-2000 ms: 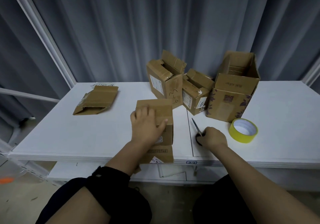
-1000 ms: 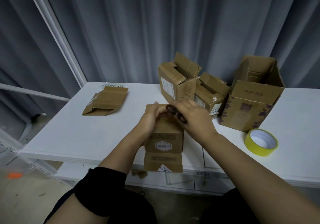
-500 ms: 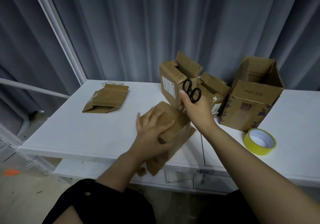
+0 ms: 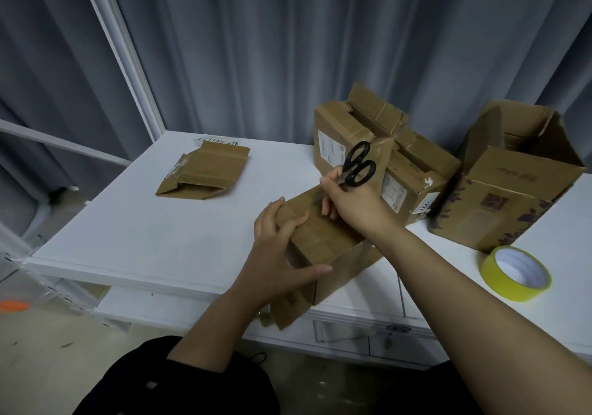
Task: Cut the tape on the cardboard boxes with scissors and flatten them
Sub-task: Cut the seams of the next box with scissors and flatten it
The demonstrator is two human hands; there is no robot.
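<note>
A: Where is the box being worked?

B: The tilted box sits at the near edge of the white table, about six o'clock from the table's middle. One end is raised. A loose lower flap hangs past the table edge.

A: Left hand?

B: The left hand holds that box at its nine o'clock end. The fingers are curled over the top edge and the thumb is stretched along the near side face. Firm hold.

A: Right hand?

B: The right hand is wrapped around the scissors just below the black handle loops. The loops stick up toward twelve o'clock, with no fingers through them. The blades point down at the box top and are mostly hidden by the hand. I cannot tell whether the blades are apart.

A: Other boxes?

B: A flattened box lies at ten o'clock from the tilted one, well apart. A tall box with its flaps up stands at twelve o'clock. A small box is just beside it at one o'clock. A big open box stands at two o'clock.

A: Anything else?

B: A yellow tape roll lies flat at three o'clock, near the big open box. A grey curtain hangs behind the table.
</note>
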